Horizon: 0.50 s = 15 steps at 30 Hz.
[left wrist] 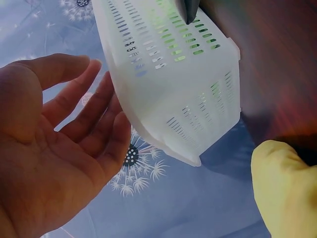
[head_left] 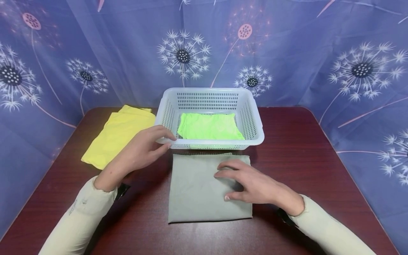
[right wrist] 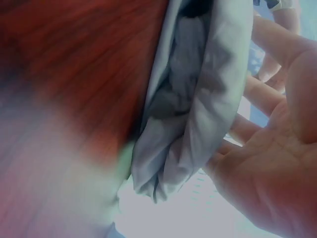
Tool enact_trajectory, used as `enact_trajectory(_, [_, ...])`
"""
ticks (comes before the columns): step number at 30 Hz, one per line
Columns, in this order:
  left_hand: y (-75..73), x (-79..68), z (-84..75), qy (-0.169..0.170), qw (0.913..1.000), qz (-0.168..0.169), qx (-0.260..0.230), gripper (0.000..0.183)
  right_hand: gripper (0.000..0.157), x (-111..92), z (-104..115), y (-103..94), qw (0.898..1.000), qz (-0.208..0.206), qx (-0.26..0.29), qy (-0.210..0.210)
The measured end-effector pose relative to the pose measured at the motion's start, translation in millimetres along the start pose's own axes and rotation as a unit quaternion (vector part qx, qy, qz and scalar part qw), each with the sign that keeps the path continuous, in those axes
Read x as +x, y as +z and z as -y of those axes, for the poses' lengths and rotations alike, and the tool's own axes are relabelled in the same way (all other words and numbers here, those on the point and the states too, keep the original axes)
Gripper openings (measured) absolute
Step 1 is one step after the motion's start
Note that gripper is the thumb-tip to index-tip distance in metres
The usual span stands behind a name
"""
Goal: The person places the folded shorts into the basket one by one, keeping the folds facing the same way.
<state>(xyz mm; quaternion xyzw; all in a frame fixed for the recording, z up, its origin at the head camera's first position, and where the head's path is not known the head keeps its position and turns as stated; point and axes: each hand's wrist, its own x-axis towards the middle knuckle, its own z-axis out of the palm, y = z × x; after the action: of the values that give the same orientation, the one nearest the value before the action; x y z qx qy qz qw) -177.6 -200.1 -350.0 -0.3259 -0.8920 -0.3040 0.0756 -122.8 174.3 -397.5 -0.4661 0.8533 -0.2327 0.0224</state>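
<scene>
A white plastic basket holds a folded bright green cloth. My left hand is at its front left corner, fingertips right at the rim. The left wrist view shows the left hand's loosely bent fingers beside the basket wall, not curled round it. In front of the basket lies a folded grey cloth. Above its right part hovers my right hand, fingers spread and relaxed. The right wrist view shows the grey cloth's layered folds close to the right hand.
A folded yellow cloth lies on the dark red table, left of the basket. Behind and at both sides hangs a blue curtain with dandelion prints.
</scene>
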Motion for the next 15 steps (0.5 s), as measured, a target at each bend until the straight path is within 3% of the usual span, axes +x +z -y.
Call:
enact_trajectory(7, [-2.0, -4.9, -7.1, -0.013, 0.9999, -0.007, -0.005, 0.018, 0.059, -8, -6, -4.3, 0.999, -0.015, -0.002, 0.033])
enact_trajectory(15, [2.0, -12.2, -15.3, 0.036, 0.9989, -0.027, -0.013, 0.018, 0.059, -16, -8, -7.9, 0.996, -0.021, -0.011, 0.082])
